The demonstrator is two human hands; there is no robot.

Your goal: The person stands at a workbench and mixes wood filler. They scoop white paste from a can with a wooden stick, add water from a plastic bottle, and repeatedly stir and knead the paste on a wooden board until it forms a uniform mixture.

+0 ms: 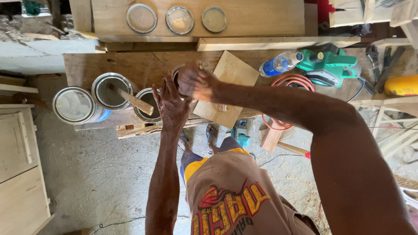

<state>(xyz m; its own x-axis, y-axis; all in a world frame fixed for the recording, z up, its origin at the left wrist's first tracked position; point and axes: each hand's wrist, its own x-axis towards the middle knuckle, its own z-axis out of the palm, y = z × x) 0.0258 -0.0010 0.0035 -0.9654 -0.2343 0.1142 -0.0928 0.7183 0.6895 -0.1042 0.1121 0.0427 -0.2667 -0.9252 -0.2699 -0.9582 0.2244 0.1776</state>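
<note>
Together, the person's two hands meet over one tin can (176, 73) at the back of the table (87, 65). The right hand (196, 82) lies cupped over the can's mouth, hiding most of it; whether those fingers actually clamp the rim cannot be told from this angle. The left hand (170, 103) stands edge-on just beside it with fingers spread and straight, flat against the near side of the can, apparently to steady it rather than to grasp it.

Three more open cans stand in a loose row to the left: one nearly touching the left hand (147, 105), a middle one (111, 90) with a wooden stick (133, 101) leaning in it, handle slanting out over the rim as though left there for stirring, and an outer one (75, 105) at the table's edge. Their three round lids (179, 20) lie side by side on a pale board (261, 17) behind, out of the way of the work. A square plywood offcut (226, 89) sits under the right forearm.

Further right on the worn, stained table are a plastic bottle (281, 63) lying on its side, a green electric planer (328, 65) and a coil of red cable (289, 82). Rough timber and hand tools crowd the far right. Below, the floor (96, 174) is dusty concrete strewn with sawdust, with pale wooden panels (17, 165) stacked at the left.
</note>
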